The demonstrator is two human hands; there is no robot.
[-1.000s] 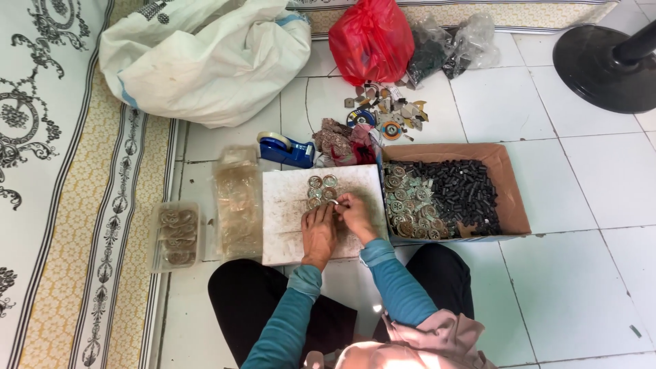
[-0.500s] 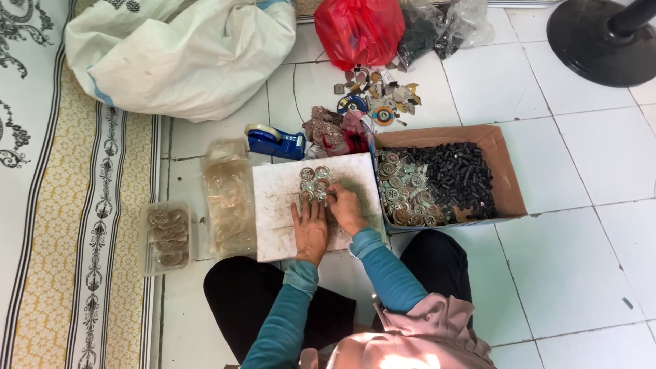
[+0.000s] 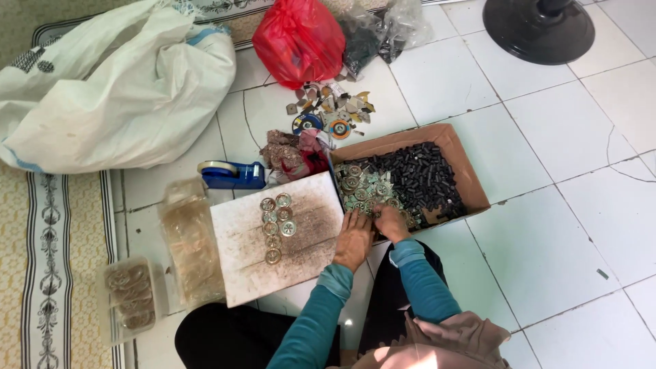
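White floor tiles (image 3: 567, 137) carry everything, with a patterned mat (image 3: 48, 246) along one edge. Take the cardboard box (image 3: 465, 160) as the landmark: it holds small black pieces (image 3: 424, 178) on its far side and a heap of round silvery discs (image 3: 365, 191) on the side nearest the person.

Both hands meet at the box's near corner. The right hand (image 3: 391, 222) reaches over the rim into the disc heap with fingers curled; whether it has pinched a disc I cannot tell, since the fingertips are hidden. The left hand (image 3: 353, 239) lies flat, fingers loose and gripping nothing, on the edge of a white board (image 3: 301, 260) just beside the box. Further along that board, a short row of discs (image 3: 275, 225) lies flat.

Judging by looks, the discs are thin, stiff and light, probably metal, with smooth faces that could slip. Lying flat, they would best be pinched by the rim or slid off an edge.

Beyond the box lie a blue tape dispenser (image 3: 232, 174), a red bag (image 3: 298, 37) and a large white sack (image 3: 116, 89). Clear packets (image 3: 191, 239) sit past the board.
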